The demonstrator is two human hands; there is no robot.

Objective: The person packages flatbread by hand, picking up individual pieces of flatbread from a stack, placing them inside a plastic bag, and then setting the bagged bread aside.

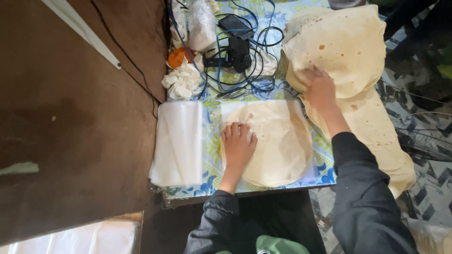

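Head view: left hand (238, 148) flat, fingers spread, pressing single flatbread (278, 141) on plastic sheet (226, 110); right hand (320, 89) open atop flatbread stack (341, 42). Step judged: portioning breads; lifting needs edge pinch.

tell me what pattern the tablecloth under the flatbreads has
A floral print in blue, green and yellow on the tablecloth, best seen in the head view.
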